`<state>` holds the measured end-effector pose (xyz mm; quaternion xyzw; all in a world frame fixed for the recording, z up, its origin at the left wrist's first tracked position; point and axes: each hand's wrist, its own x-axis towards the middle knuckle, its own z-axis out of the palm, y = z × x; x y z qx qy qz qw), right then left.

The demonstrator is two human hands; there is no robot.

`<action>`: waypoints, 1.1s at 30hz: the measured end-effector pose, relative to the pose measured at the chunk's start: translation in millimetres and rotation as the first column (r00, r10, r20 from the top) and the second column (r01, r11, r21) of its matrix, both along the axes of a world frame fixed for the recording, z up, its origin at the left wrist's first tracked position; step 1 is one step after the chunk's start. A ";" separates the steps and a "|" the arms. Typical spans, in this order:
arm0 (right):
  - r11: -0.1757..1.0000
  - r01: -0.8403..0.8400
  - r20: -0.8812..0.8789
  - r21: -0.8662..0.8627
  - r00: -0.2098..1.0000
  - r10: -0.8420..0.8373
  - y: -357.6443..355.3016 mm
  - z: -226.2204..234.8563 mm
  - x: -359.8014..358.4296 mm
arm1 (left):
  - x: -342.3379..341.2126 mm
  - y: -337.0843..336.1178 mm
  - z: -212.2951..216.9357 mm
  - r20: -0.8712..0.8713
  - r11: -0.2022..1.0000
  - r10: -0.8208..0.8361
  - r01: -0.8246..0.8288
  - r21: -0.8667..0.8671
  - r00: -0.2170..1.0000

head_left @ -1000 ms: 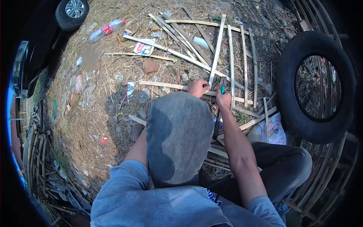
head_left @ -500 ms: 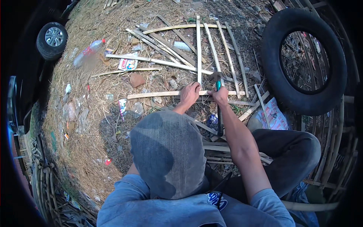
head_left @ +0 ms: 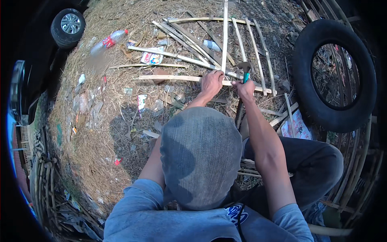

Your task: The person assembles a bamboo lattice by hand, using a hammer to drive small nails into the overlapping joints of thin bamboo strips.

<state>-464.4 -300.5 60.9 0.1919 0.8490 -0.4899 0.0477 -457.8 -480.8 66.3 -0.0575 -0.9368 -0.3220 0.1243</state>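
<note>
- Right hand point(head_left: 246, 89): closed around hammer point(head_left: 244, 66); fingers wrapped below its teal neck, metal head upward, black handle hanging down beneath the fist.
- Left hand point(head_left: 212, 82): fingers curled inward, fingertips brought close together, at the near end of upright strip point(head_left: 225, 38). Cannot tell whether they pinch the wood or something small.
- Crosswise strip point(head_left: 169, 78): pale wood, on the ground, running left to right beneath both hands; its left part extends well past the left hand.
- Hammer head: beside the upright strip, on its right, over the far side of the crosswise strip.
- Further right: slimmer strips point(head_left: 256, 56) fan away, near ends at the crosswise strip's right end.
- Far side: curved top strip point(head_left: 209, 19) spans the strips' far ends.
- Left of the upright strip: long slanting strip point(head_left: 173, 55), plastic packet point(head_left: 152, 58) just beside it; bottle point(head_left: 109, 41) farther out.
- Outer right: large black tyre point(head_left: 301, 80), well apart from the hands.
- Ground point(head_left: 92, 145): dry straw, scattered litter.
</note>
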 end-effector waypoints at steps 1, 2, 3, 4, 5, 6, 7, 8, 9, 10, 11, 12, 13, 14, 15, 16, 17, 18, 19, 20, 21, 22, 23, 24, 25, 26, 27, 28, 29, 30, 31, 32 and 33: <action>1.000 0.026 0.030 -0.006 0.999 -0.026 13.3 -8.8 -5.8 | -3.7 14.0 1.1 0.030 0.999 -0.002 0.001 0.051 1.000; 0.998 0.051 -0.001 0.034 0.999 -0.051 12.6 -9.4 -11.6 | -6.4 13.4 -1.0 0.037 0.998 0.007 -0.009 0.055 0.999; 0.996 0.052 -0.038 0.078 0.998 -0.049 11.5 -10.5 -15.1 | -9.2 13.4 -2.7 0.042 0.998 0.001 -0.003 0.060 0.999; 0.991 0.057 -0.076 0.123 0.996 -0.048 13.3 -10.6 -18.9 | -12.4 16.2 -4.0 0.045 0.998 -0.008 0.005 0.067 0.999; 0.994 0.045 -0.075 0.095 0.996 -0.038 16.1 -6.3 -24.8 | -14.5 15.2 -9.2 0.052 0.998 -0.040 0.037 0.060 0.998; 0.997 0.044 -0.072 0.064 0.997 -0.039 17.8 2.3 -28.7 | -13.6 12.0 -16.4 0.062 0.998 -0.042 0.039 0.046 0.997; 0.994 0.024 -0.076 0.110 0.997 -0.016 19.9 11.4 -34.5 | -12.7 10.6 -23.4 0.092 0.999 -0.035 0.034 0.011 0.995; 0.979 -0.034 -0.003 0.201 0.999 0.036 21.1 25.4 -45.9 | -12.8 10.1 -31.1 0.119 0.999 -0.034 0.037 -0.020 0.992; 0.970 -0.061 -0.033 0.235 0.997 0.071 21.5 43.9 -56.6 | -14.5 6.2 -36.9 0.118 0.998 -0.008 0.016 -0.060 0.993; 0.959 -0.086 -0.062 0.271 0.992 0.106 22.7 63.6 -67.0 | -13.4 4.1 -43.0 0.104 0.997 0.054 -0.048 -0.055 0.993; 0.953 -0.117 -0.078 0.280 0.987 0.144 25.4 85.1 -80.6 | -13.4 -0.6 -41.9 0.111 0.992 0.085 -0.073 -0.105 0.990; 0.945 -0.143 -0.098 0.295 0.979 0.179 30.5 109.2 -96.2 | -16.1 -1.2 -40.0 0.112 0.984 0.113 -0.096 -0.148 0.987; 0.915 -0.178 -0.123 0.362 0.964 0.236 44.3 128.2 -113.6 | -16.6 7.7 -38.1 0.110 0.987 0.107 -0.092 -0.135 0.988; 0.879 -0.216 -0.141 0.426 0.944 0.300 57.7 146.3 -129.5 | -15.1 14.6 -35.3 0.092 0.990 0.096 -0.086 -0.108 0.991; 0.832 -0.287 -0.136 0.476 0.910 0.391 67.8 170.1 -141.9 | -15.5 17.4 -32.6 0.073 0.992 0.092 -0.085 -0.091 0.993; 0.778 -0.349 -0.126 0.523 0.871 0.475 76.1 195.0 -152.4 | -18.5 19.9 -30.2 0.074 0.992 0.094 -0.087 -0.089 0.993; 0.684 -0.390 -0.081 0.616 0.833 0.547 81.0 216.8 -159.1 | -19.2 21.4 -28.8 0.101 0.993 0.106 -0.100 -0.060 0.989; 0.570 -0.415 -0.025 0.709 0.793 0.609 87.8 229.9 -167.9 | -23.5 27.9 -26.8 0.123 0.994 0.110 -0.109 -0.016 0.986; 0.534 -0.444 -0.037 0.719 0.743 0.668 95.9 228.2 -175.2 | -25.9 28.1 -25.3 0.119 0.994 0.105 -0.108 0.023 0.987; 0.530 -0.457 -0.032 0.715 0.735 0.677 96.9 221.9 -175.7 | -28.5 21.5 -23.1 0.127 0.992 0.117 -0.121 0.021 0.985; 0.493 -0.543 0.067 0.679 0.715 0.696 102.5 217.4 -167.2 | -31.9 19.9 -22.3 0.184 0.993 0.114 -0.117 0.007 0.976; 0.456 -0.626 0.164 0.632 0.683 0.711 106.9 210.6 -157.3 | -33.9 17.6 -22.7 0.242 0.993 0.112 -0.114 -0.008 0.964; 0.464 -0.651 0.178 0.601 0.674 0.717 104.0 193.8 -142.7 | -35.1 6.7 -26.6 0.215 0.991 0.125 -0.132 0.016 0.969; 0.458 -0.669 0.203 0.586 0.668 0.716 105.9 165.0 -128.8 | -38.5 7.6 -28.5 0.242 0.987 0.152 -0.161 0.018 0.958; 0.475 -0.684 0.251 0.554 0.681 0.688 107.4 133.3 -120.6 | -43.6 13.3 -29.3 0.254 0.981 0.154 -0.179 0.080 0.955; 0.472 -0.742 0.327 0.476 0.648 0.688 100.2 107.0 -102.3 | -42.5 12.6 -34.5 0.277 0.975 0.157 -0.193 0.107 0.948; 0.504 -0.734 0.289 0.456 0.657 0.696 99.0 82.2 -83.9 | -43.5 19.5 -32.2 0.273 0.973 0.156 -0.195 0.125 0.949; 0.542 -0.722 0.243 0.429 0.671 0.701 95.0 58.3 -68.2 | -42.1 23.8 -25.6 0.245 0.971 0.149 -0.189 0.149 0.958; 0.569 -0.716 0.182 0.404 0.673 0.717 90.6 36.6 -55.6 | -42.8 26.0 -22.2 0.231 0.969 0.148 -0.188 0.159 0.962; 0.586 -0.718 0.133 0.376 0.668 0.732 90.4 15.4 -43.2 | -38.5 30.4 -23.3 0.227 0.965 0.152 -0.194 0.176 0.962; 0.547 -0.716 0.141 0.433 0.653 0.744 92.5 -4.2 -38.2 | -38.0 34.9 -22.4 0.187 0.954 0.145 -0.188 0.234 0.972; 0.507 -0.723 0.143 0.469 0.629 0.764 81.7 -8.0 -32.3 | -30.1 28.9 -21.3 0.204 0.961 0.153 -0.194 0.197 0.967; 0.543 -0.694 0.167 0.472 0.675 0.718 75.5 -2.3 -27.9 | -26.8 25.7 -28.2 0.147 0.969 0.146 -0.171 0.176 0.978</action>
